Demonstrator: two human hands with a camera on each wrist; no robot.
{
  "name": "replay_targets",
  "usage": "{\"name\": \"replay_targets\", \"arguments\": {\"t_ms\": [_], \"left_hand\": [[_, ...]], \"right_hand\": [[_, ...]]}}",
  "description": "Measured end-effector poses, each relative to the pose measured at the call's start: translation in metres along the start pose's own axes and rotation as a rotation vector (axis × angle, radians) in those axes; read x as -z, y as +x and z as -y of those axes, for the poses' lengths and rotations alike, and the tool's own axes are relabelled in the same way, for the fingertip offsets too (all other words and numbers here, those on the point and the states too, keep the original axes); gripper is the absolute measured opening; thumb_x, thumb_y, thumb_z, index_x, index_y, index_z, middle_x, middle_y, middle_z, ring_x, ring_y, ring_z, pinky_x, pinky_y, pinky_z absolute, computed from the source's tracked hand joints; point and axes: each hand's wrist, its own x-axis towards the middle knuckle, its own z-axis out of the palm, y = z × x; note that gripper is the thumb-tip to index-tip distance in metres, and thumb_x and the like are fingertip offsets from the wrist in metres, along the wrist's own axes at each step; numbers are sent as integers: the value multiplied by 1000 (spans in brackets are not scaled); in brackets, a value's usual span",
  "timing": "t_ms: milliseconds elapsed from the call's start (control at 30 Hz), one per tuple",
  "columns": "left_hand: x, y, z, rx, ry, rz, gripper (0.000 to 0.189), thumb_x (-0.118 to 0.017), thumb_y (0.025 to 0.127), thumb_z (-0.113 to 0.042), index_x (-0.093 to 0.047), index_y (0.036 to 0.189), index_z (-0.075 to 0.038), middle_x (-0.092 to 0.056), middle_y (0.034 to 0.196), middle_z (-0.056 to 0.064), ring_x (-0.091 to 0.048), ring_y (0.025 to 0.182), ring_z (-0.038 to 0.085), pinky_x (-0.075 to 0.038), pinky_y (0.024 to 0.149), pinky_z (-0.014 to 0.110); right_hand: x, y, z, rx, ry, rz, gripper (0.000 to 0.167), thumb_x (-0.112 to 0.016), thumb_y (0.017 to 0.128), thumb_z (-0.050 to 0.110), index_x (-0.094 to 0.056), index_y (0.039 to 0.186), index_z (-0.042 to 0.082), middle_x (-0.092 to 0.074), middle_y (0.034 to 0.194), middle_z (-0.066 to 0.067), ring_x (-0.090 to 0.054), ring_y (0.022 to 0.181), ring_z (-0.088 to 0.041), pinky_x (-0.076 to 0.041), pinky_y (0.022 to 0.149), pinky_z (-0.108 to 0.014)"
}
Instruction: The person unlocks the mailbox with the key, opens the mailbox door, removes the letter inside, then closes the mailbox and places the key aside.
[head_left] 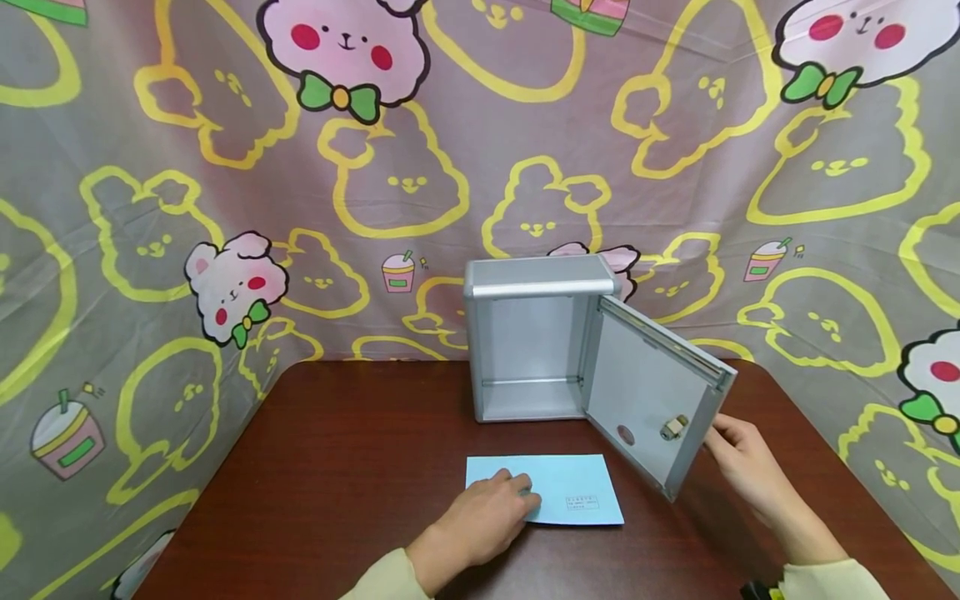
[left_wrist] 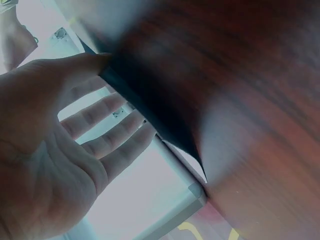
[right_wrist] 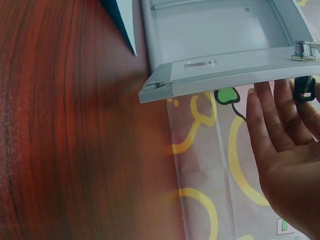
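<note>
A pale blue envelope [head_left: 573,487] with a small printed box lies low over the table in front of the metal box. My left hand [head_left: 487,512] pinches its near left edge between thumb and fingers; its shadowed underside [left_wrist: 150,100] shows in the left wrist view. Behind stands a silver metal box [head_left: 536,279], its interior visible and its door [head_left: 645,379] swung out to the right. Straight fingers of my right hand [head_left: 750,462] touch the door's outer face. A black-headed key [right_wrist: 304,91] sits in the lock [right_wrist: 303,51] beside those fingers.
The dark red-brown wooden table [head_left: 337,467] reaches back to a patterned cloth [head_left: 495,125] hung behind and at the sides. A small black and yellow item [head_left: 761,590] shows by the right sleeve at the bottom edge. The door's free corner overhangs the table's right part.
</note>
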Motion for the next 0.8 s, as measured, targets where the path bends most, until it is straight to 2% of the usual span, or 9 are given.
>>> {"name": "replay_targets", "arguments": {"t_ms": [133,400,567,800], "left_hand": [[2,0,-2,13,0,21,9,-77,90,-25,-68,94,-27,-58,95,-10,-56,83,12,-45,56,23],[5,1,-1,25,-45,109,16,-79,90,-30,-71,104,-30,-62,114,-9,-55,90,11,-49,59,24],[6,1,-1,25,-49,116,16,-77,91,-28,-71,105,-30,-62,116,-8,-55,91,12,-49,59,24],[7,-1,0,23,-51,120,16,-76,92,-28,-71,107,-30,-62,120,-7,-57,95,13,-50,63,25]], "right_hand": [[1,0,1,-3,2,4,38,-48,110,20,-66,127,-8,-71,109,16,-62,100,5,-52,80,-16],[0,-2,2,25,8,6,37,-47,110,19,-66,126,-9,-71,108,17,-62,100,5,-51,80,-14],[0,-3,2,45,22,8,35,-47,110,16,-66,126,-9,-71,109,17,-62,101,5,-50,80,-12],[0,-3,4,27,23,18,38,-47,110,19,-65,128,-9,-71,111,18,-62,102,5,-51,81,-13]]}}
